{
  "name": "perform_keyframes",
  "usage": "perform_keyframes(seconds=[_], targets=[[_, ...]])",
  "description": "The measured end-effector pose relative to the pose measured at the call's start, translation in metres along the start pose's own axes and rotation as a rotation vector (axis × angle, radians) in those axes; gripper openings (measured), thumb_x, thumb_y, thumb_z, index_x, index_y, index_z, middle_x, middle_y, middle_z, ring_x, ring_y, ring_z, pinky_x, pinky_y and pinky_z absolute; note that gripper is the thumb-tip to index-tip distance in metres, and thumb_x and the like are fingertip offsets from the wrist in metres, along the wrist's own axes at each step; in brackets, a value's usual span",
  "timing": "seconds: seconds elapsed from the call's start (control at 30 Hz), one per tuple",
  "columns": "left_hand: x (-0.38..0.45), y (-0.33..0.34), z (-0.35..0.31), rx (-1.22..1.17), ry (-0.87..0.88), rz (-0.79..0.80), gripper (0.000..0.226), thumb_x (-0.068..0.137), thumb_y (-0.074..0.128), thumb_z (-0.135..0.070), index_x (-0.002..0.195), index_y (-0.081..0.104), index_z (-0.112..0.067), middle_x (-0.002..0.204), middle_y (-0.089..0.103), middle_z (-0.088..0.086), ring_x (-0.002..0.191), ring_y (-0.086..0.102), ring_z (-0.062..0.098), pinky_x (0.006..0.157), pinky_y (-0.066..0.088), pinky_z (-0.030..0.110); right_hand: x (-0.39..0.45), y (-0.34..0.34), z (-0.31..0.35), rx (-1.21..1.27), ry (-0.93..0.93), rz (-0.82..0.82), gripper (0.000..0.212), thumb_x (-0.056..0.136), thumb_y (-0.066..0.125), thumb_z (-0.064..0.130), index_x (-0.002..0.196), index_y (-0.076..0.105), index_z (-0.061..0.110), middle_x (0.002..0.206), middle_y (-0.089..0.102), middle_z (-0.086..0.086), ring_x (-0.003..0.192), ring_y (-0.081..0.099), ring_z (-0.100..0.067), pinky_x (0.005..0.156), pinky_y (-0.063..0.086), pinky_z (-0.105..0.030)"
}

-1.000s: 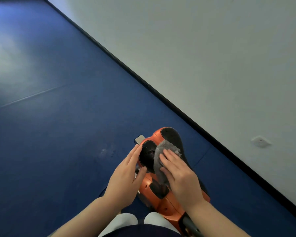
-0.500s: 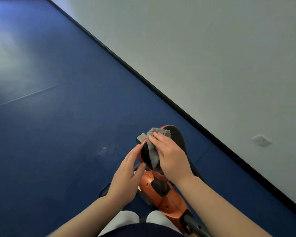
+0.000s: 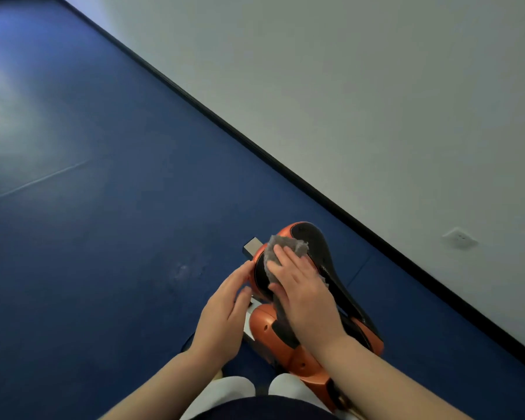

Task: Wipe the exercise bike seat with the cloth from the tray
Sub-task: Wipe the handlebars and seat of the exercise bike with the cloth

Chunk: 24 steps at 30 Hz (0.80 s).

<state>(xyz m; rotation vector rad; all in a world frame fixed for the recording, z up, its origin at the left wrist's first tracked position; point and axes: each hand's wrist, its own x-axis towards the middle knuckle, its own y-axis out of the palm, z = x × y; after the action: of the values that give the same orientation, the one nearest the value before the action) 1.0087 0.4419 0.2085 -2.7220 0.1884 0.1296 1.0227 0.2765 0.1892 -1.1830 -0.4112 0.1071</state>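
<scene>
Mid-wipe. Right hand (image 3: 303, 289) lies flat, palm down, pressing the grey cloth (image 3: 285, 247) onto the wide rear part of the seat (image 3: 315, 241); it isn't pinching the cloth, only pinning it under spread fingers, with fabric sticking out past the fingertips and bunched under the palm. Left hand (image 3: 225, 310) is loose and empty, fingertips touching the seat's orange left edge, apparently to brace it. The seat is black on top with an orange rim, sitting on the orange bike frame (image 3: 288, 350) close to the wall (image 3: 376, 101), over the blue floor (image 3: 103, 237). The tray is out of view. Risks, my read: the cloth is held only by downward pressure, so a quick stroke or a lifted palm could let it slide off the curved saddle and drop to the floor. The narrow nose end, nearer the body, is partly hidden by the right wrist, so I can't tell whether it's covered; it's easy to miss. If the seat post has any play, pushing sideways without the left-hand brace could swivel the saddle.
</scene>
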Motion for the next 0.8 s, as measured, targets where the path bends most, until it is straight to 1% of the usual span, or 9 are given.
perform_keyframes(seconds=[0.1,0.17,0.27,0.37,0.47,0.57,0.67,0.73,0.8], targets=[[0.0,-0.002,0.001,-0.011,-0.008,0.024,0.048,0.097,0.037,-0.017,0.125,0.035,-0.056,0.128,0.048,-0.03,0.121,0.042,-0.01,0.102,0.033,0.015,-0.009,-0.007,-0.009,-0.029,-0.04,0.036,0.037,0.099,0.038,0.028,0.133,0.049,0.021,0.148,0.044,0.001,0.142,0.03,-0.013,0.114,0.03,-0.037],[0.001,-0.002,0.003,-0.027,-0.008,0.023,0.047,0.097,0.037,-0.016,0.129,0.037,-0.051,0.13,0.048,-0.028,0.122,0.042,-0.01,0.101,0.033,0.014,0.007,-0.003,-0.003,-0.02,0.026,0.008,0.036,0.099,0.036,0.028,0.13,0.051,0.02,0.147,0.046,0.0,0.139,0.035,-0.014,0.114,0.031,-0.036],[0.001,0.0,0.006,-0.047,-0.024,0.025,0.046,0.097,0.037,-0.017,0.136,0.038,-0.042,0.135,0.047,-0.023,0.124,0.042,-0.007,0.106,0.035,0.022,0.027,0.007,0.016,-0.025,0.144,-0.012,0.036,0.1,0.033,0.029,0.13,0.051,0.018,0.147,0.045,-0.005,0.138,0.038,-0.019,0.115,0.027,-0.036],[0.001,-0.002,0.005,-0.07,-0.028,0.04,0.044,0.097,0.038,-0.018,0.136,0.04,-0.04,0.133,0.048,-0.024,0.123,0.043,-0.006,0.107,0.037,0.027,0.01,0.007,0.016,-0.056,0.036,0.036,0.039,0.094,0.045,0.021,0.134,0.047,0.018,0.151,0.04,-0.003,0.143,0.028,-0.018,0.117,0.025,-0.039],[0.003,-0.006,0.003,-0.087,-0.017,0.059,0.043,0.097,0.039,-0.018,0.125,0.039,-0.051,0.127,0.048,-0.03,0.121,0.044,-0.007,0.106,0.037,0.025,-0.009,-0.004,-0.001,-0.073,-0.088,0.104,0.048,0.086,0.056,0.018,0.133,0.046,0.022,0.152,0.037,0.001,0.145,0.023,-0.014,0.117,0.022,-0.038],[0.005,-0.005,0.001,-0.078,0.011,0.057,0.045,0.097,0.04,-0.017,0.115,0.038,-0.058,0.121,0.047,-0.036,0.118,0.044,-0.01,0.101,0.037,0.019,0.004,0.0,0.004,-0.002,0.066,0.01,0.033,0.095,0.043,0.025,0.127,0.05,0.021,0.15,0.041,-0.001,0.143,0.028,-0.014,0.117,0.025,-0.039],[0.006,-0.001,0.002,-0.091,0.018,0.041,0.037,0.097,0.04,-0.026,0.12,0.039,-0.054,0.125,0.048,-0.032,0.119,0.044,-0.01,0.104,0.038,0.024,0.02,0.016,0.031,-0.022,0.261,-0.09,0.033,0.099,0.037,0.026,0.128,0.048,0.018,0.149,0.042,-0.006,0.142,0.031,-0.02,0.118,0.021,-0.038],[0.008,0.0,0.004,-0.108,0.021,0.047,0.035,0.094,0.038,-0.037,0.129,0.042,-0.044,0.13,0.049,-0.025,0.122,0.044,-0.005,0.106,0.039,0.033,0.013,0.023,0.035,-0.1,0.169,-0.063,0.039,0.094,0.047,0.021,0.133,0.047,0.017,0.151,0.04,-0.006,0.143,0.029,-0.021,0.117,0.021,-0.04],[0.012,-0.001,0.007,-0.102,0.039,0.067,0.04,0.09,0.037,-0.045,0.13,0.041,-0.044,0.132,0.048,-0.025,0.125,0.042,-0.003,0.107,0.038,0.037,-0.004,0.019,0.024,-0.162,0.04,0.005,0.053,0.088,0.056,0.015,0.139,0.042,0.018,0.154,0.034,-0.003,0.145,0.023,-0.018,0.118,0.018,-0.038]])
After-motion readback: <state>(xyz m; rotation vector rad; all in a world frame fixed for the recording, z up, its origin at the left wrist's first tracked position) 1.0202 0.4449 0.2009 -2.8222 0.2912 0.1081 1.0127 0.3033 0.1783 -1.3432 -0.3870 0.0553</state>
